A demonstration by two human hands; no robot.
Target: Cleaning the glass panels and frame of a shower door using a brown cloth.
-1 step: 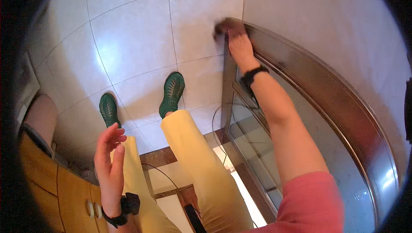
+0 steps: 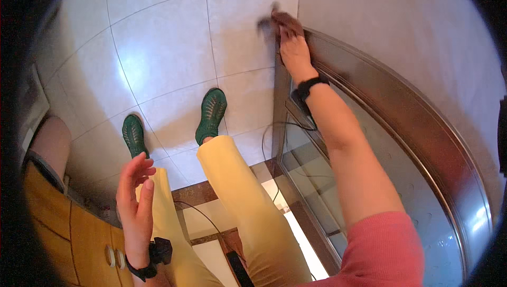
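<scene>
My right hand (image 2: 294, 54) is closed on a dark brown cloth (image 2: 288, 21), at the far end of a glass-panelled door (image 2: 364, 83) with a brown frame. The cloth lies over the top corner of the frame, and its loose end is blurred as it hangs out to the left. A black band circles that wrist. Lower left, my left hand (image 2: 136, 197) hovers over my left leg with its fingers apart and slightly curled, holding nothing. It wears a black wrist strap with a small box on it.
Pale floor tiles (image 2: 158, 44) spread ahead of my green shoes (image 2: 213, 110). A light wall (image 2: 401, 22) rises beyond the door. On the left stands a wooden cabinet (image 2: 53, 223) with two pale handles. A thin dark cable (image 2: 264, 144) loops beside the door.
My right hand and the cloth have shifted slightly farther away, along the door's end. The cloth's loose end has swung out to the left. My left hand has stayed in place.
</scene>
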